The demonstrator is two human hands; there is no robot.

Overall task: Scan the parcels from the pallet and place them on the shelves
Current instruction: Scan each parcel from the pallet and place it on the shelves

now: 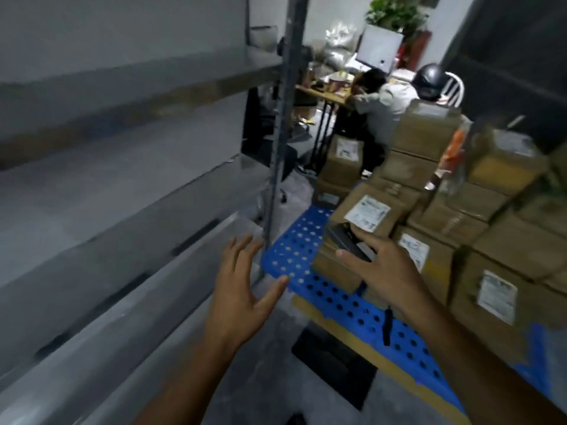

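The blue pallet (306,250) lies on the floor, and the parcels (497,271), brown cardboard boxes, are stacked on its far and right parts in several layers, some bearing white labels (366,212). Its near-left corner is bare, with rows of round holes showing. Left of the pallet stand the grey metal shelves (122,210), blurred, and their post (277,148) rises just at the pallet's left edge. The left hand (239,292) hangs in the air over the floor just left of the pallet's near corner, fingers straight and spread, holding nothing. The right hand (386,268) is over the pallet at the front of the stack, above a low parcel, with its fingers and thumb closed around a black scanner (345,237); a dark strap (387,328) dangles below the wrist. On the floor in front of the pallet's near edge lies a black mat (334,366). Beyond the pallet a person (386,108) in a light top sits bent over a desk (322,93), with a dark helmet (429,81) beside them, a white monitor (380,50) behind, and a green plant (395,10) above that.
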